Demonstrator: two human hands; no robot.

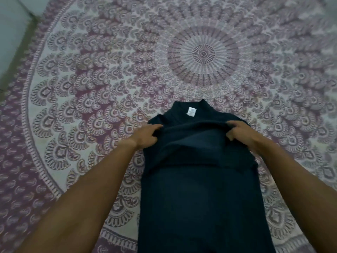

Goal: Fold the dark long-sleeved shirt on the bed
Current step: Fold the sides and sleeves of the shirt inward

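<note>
On the mandala bedspread (91,79), both hands, left (145,136) and right (240,134), pinched a fold of the shirt (197,189), a pale wall (11,24) far left.

A single head-worn wide-angle view looks forward and steeply down over the bedspread (91,88), whose round mandala centre (203,53) sits above and right of frame middle. Both forearms enter from the lower corners, close to the lens. No second view overlaps it.
</note>
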